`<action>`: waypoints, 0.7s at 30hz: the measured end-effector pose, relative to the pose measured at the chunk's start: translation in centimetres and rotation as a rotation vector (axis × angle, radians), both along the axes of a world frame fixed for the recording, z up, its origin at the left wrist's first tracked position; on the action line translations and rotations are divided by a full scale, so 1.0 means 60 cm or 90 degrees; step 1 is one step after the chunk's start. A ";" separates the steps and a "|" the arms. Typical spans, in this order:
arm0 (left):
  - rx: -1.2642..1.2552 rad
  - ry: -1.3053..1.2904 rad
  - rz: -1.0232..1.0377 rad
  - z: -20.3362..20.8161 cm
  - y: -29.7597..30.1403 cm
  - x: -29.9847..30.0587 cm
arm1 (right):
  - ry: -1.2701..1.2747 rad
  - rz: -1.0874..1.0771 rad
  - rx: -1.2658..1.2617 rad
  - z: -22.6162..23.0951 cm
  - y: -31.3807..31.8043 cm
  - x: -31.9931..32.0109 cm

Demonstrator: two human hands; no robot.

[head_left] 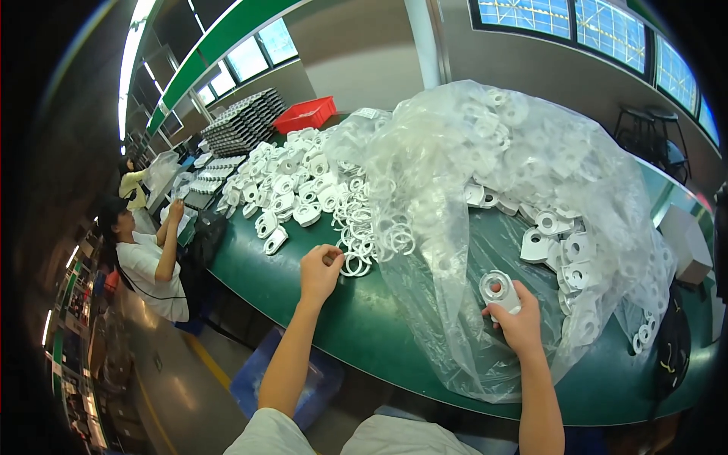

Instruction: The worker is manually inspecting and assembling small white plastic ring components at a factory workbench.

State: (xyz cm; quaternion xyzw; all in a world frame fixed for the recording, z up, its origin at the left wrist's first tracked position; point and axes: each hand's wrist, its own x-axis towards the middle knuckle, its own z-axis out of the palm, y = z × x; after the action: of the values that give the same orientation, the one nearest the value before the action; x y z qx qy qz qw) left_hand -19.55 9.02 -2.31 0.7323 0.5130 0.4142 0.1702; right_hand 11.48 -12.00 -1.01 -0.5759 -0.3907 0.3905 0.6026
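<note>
My right hand [519,315] grips a white plastic housing [499,293] with a round ring-shaped opening at its top, held above the clear plastic bag. A fingertip shows through the hole. To the left, my left hand [321,269] is closed in a pinch at the edge of a pile of white rings [359,231]; whether a ring sits between its fingertips is hidden. Behind the rings spreads a heap of white housings [290,178]. More white housings [550,222] lie in the open mouth of the large clear plastic bag [432,303].
Everything lies on a green tabletop [262,292] with a curved near edge. A red bin [305,114] and stacked dark trays [244,125] stand at the back left. A blue tub [326,390] is below the edge. Two people work at the far left, one in a white shirt [152,265].
</note>
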 end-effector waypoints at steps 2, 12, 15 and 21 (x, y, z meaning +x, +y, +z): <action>-0.018 0.054 -0.023 0.015 -0.011 0.011 | -0.007 -0.001 -0.003 0.002 -0.002 0.002; 0.000 0.196 0.014 0.011 0.002 0.003 | -0.010 0.003 -0.007 0.004 -0.001 -0.003; 0.056 0.196 -0.003 0.017 0.007 -0.005 | -0.009 0.000 -0.005 0.001 -0.002 0.000; 0.041 0.023 -0.015 0.030 0.027 -0.034 | -0.004 0.009 0.006 0.002 -0.002 -0.002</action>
State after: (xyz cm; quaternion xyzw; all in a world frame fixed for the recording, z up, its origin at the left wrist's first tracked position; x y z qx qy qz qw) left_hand -21.59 10.65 -0.49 0.7510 0.4937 0.4150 0.1419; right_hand 11.38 -12.13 -0.88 -0.5715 -0.3987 0.3910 0.6013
